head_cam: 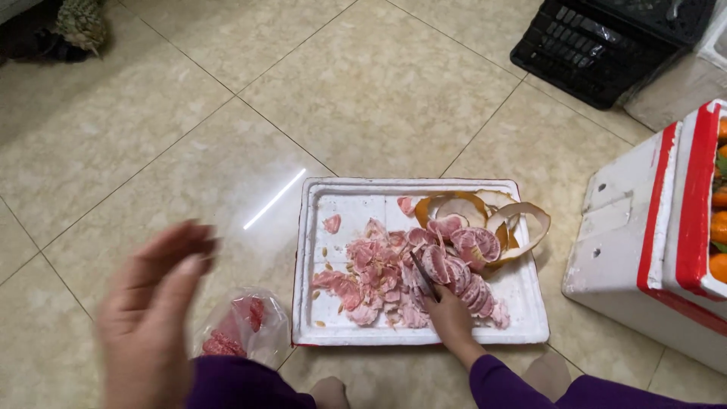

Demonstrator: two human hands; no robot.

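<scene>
Nearest the camera, two purple sleeves (242, 386) come in from the bottom edge. The left hand (151, 318) is raised close to the lens and blurred; its fingers are loosely spread and appear to pinch the top of a clear plastic bag (246, 326), though the blur makes the grip hard to judge. The bag hangs down to the tiled floor (379, 83) just left of the tray and holds a few deep pink pieces of peeled fruit. The right hand (448, 314) rests over the near edge of a white foam tray (341, 197) and is closed around a small knife (422, 274), whose dark blade points away from the person into the fruit. On the tray lie the pomelo segments (454, 261): plump, pink-red wedges with pale membrane showing at their edges, clustered in the middle and right of the tray, some whole and some opened. Left of them is a heap of torn pinkish membrane scraps (363, 276), with small seeds scattered on the white surface. At the tray's far right corner curl strips of peel (507, 220), orange-tan outside and pale inside. Farther right stands a white foam box (644, 235) with red tape bands, orange fruit (718, 227) visible inside. In the far corner sits a black plastic crate (598, 45).
</scene>
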